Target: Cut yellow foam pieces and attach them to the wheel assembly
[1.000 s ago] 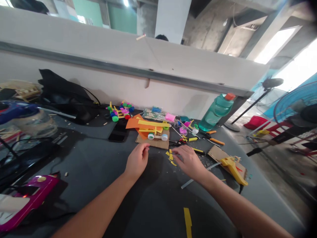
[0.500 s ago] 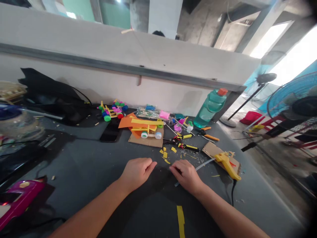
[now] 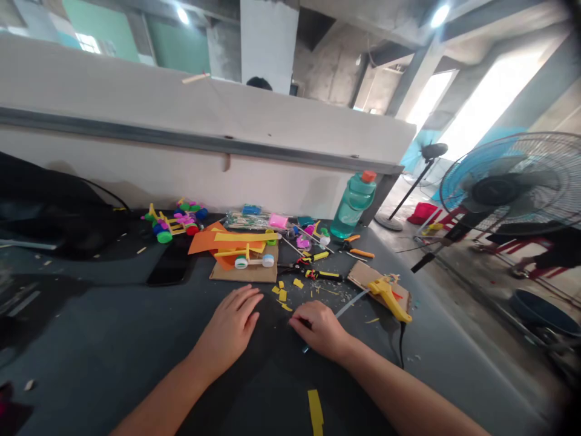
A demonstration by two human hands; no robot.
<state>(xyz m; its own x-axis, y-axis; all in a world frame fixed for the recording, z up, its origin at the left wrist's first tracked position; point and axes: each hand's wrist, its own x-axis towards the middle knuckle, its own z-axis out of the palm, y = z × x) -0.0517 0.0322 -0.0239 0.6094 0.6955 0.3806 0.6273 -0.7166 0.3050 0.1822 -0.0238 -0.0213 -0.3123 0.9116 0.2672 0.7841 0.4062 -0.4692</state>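
My left hand (image 3: 230, 324) lies on the dark table, fingers stretched out with nothing in them. My right hand (image 3: 320, 327) rests to its right, fingers curled in a loose fist, with nothing seen inside. A translucent glue stick (image 3: 351, 304) runs from the yellow glue gun (image 3: 388, 298) and passes under my right hand; its end shows on the other side. Small yellow scraps (image 3: 282, 295) lie just beyond my hands. Farther back, a small car with bottle-cap wheels (image 3: 254, 260) stands on cardboard (image 3: 242, 274). A yellow strip (image 3: 315, 412) lies near me.
Pliers with yellow-black handles (image 3: 324, 275) and orange-handled pliers (image 3: 362, 252) lie at the back right, near a green bottle (image 3: 354, 204). A phone (image 3: 169, 263) and a colourful model (image 3: 175, 221) are at the left. A fan (image 3: 499, 188) stands beyond the table's right edge.
My left hand has opened from a loose fist and its fingers now spread forward. My right hand stays curled over the glue stick. The view has turned to the right.
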